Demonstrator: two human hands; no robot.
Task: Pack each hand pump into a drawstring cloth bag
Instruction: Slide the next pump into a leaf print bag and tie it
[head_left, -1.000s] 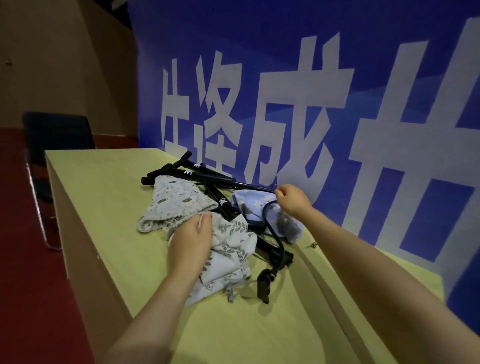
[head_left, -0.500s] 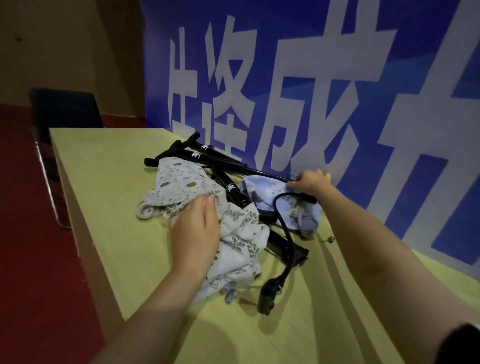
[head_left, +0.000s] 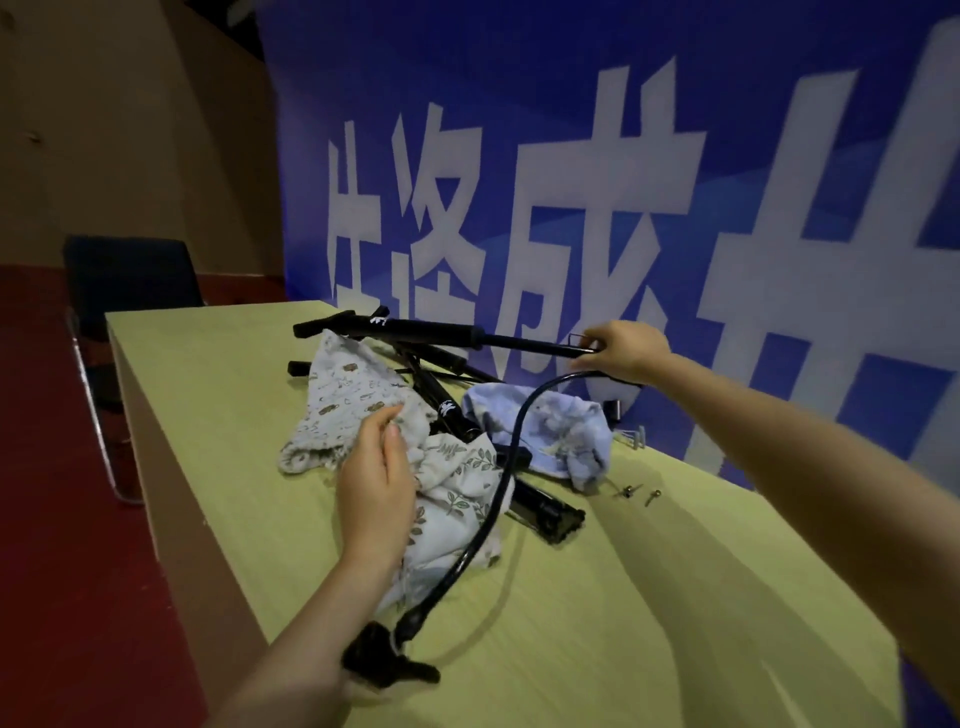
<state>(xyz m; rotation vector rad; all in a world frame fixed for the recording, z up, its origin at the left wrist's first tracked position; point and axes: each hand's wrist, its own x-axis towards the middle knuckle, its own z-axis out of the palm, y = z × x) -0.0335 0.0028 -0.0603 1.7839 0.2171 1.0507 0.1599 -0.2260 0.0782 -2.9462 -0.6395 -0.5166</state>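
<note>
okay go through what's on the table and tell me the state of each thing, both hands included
Right hand: grips the raised pump's end.
Raised pump: lifted, roughly level.
Hose: hangs in a loop, nozzle down.
Left hand: rests on the leaf bag.
Leaf bag: crumpled, empty-looking.
Beige bag: lies crumpled.
Blue bag: lies crumpled.
Other pumps: lie unpacked.

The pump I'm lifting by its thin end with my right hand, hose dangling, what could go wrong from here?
1. The hose trails over the leaf-print bag and its nozzle head hangs near the table edge; lifting further may drag the bag or swing the head.
2. The right hand grips only the far end of the lifted pump, so it could tip.
3. Small loose fittings could get knocked off.
</note>
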